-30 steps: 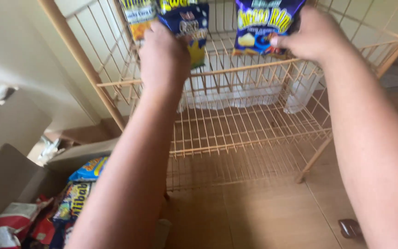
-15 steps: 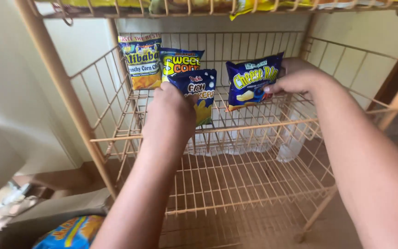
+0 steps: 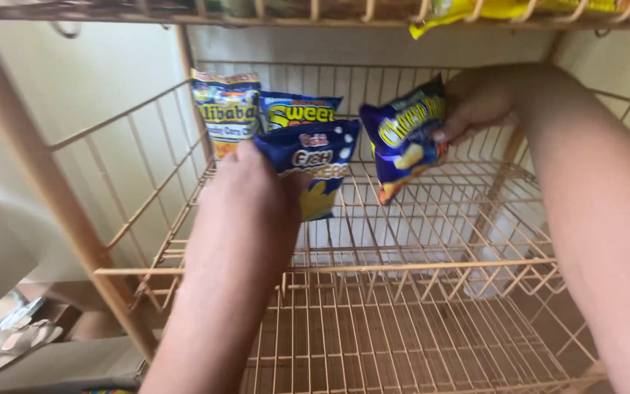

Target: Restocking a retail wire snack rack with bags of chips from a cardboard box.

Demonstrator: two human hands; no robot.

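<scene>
My left hand [image 3: 246, 193] grips a dark blue snack bag with a yellow lower half [image 3: 315, 164] by its left side, inside a peach wire rack shelf [image 3: 373, 266]. Over the same shelf, further right, my right hand [image 3: 479, 102] holds up a blue-purple snack bag with yellow lettering [image 3: 405, 135], tilted. Behind my left hand, two bags stand against the shelf's back left corner: a blue and yellow-orange one [image 3: 224, 109] and a blue one with yellow lettering [image 3: 297, 111].
A lower wire shelf [image 3: 402, 343] lies beneath. The shelf above [image 3: 315, 13] carries a yellow packet [image 3: 475, 11]. A rack post [image 3: 45, 182] rises at left, with a cardboard box [image 3: 52, 365] and crumpled wrappers [image 3: 16, 339] below it.
My view has tilted up and drawn closer to the shelf. Both hands with their bags have pushed further in over the shelf, toward the bags at the back.
</scene>
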